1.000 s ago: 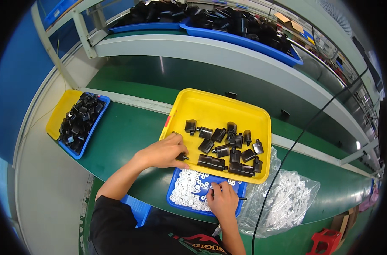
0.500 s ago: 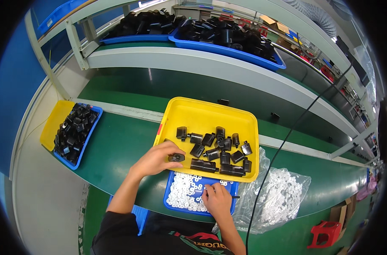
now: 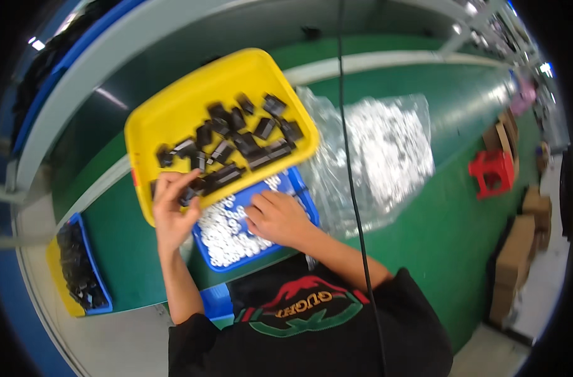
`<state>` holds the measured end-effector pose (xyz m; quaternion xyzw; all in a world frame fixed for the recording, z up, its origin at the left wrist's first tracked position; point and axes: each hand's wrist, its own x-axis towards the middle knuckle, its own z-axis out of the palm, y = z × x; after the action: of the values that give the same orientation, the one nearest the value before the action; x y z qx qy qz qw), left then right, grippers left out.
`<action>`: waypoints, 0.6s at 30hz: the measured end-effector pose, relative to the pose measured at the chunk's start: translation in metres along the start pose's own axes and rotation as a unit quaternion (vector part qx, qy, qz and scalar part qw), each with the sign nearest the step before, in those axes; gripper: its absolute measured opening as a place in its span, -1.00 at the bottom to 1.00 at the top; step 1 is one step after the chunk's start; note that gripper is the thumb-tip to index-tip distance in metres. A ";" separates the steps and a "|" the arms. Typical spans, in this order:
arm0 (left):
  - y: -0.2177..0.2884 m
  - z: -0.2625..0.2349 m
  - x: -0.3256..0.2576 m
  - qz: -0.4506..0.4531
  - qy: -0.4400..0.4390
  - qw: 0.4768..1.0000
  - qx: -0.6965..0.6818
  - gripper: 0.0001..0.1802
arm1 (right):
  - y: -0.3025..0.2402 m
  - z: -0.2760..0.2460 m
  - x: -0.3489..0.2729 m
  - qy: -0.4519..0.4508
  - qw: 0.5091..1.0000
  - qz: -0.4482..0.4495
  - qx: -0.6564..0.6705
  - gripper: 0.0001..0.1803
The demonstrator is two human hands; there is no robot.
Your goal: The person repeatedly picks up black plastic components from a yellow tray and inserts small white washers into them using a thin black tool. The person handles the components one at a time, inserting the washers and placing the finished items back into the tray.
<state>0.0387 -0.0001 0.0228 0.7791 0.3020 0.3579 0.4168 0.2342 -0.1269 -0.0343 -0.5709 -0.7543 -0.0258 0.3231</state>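
A yellow tray (image 3: 173,107) on the green bench holds several black plastic parts (image 3: 239,141). My left hand (image 3: 172,210) is at the tray's near edge, its fingers pinched on a black part (image 3: 188,196). Beside it, a blue tray (image 3: 302,195) is full of small white parts (image 3: 226,235). My right hand (image 3: 277,217) rests in that tray with its fingers curled down among the white parts. Whether they hold one is hidden.
A clear plastic bag of white parts (image 3: 387,147) lies right of the trays. A blue-and-yellow bin of black parts (image 3: 79,270) sits at the far left. A black cable (image 3: 352,188) hangs across the view. A red stool (image 3: 495,173) and cardboard boxes (image 3: 519,257) stand on the floor.
The view has tilted and swung closer over the trays. My left hand has closed on a black part at the yellow tray's edge. My right hand stays in the blue tray.
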 end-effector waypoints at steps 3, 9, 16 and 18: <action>-0.001 0.010 0.002 0.013 -0.008 0.999 -0.030 -0.50 | 0.003 -0.001 -0.004 0.007 1.000 0.011 -0.005 -0.84; -0.010 0.015 -0.002 0.049 0.019 0.996 -0.070 -0.55 | 0.001 0.000 -0.001 0.029 0.999 0.004 0.013 -0.80; -0.013 0.015 -0.007 0.056 0.071 0.995 -0.043 -0.55 | 0.001 0.001 0.003 0.040 0.999 0.017 0.014 -0.78; -0.016 0.015 -0.008 0.074 0.080 0.994 -0.034 -0.55 | -0.001 -0.001 0.003 0.043 0.999 0.014 0.014 -0.77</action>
<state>0.0433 -0.0053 0.0008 0.7534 0.2639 0.4587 0.3902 0.2337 -0.1256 -0.0316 -0.5754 -0.7318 -0.0348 0.3635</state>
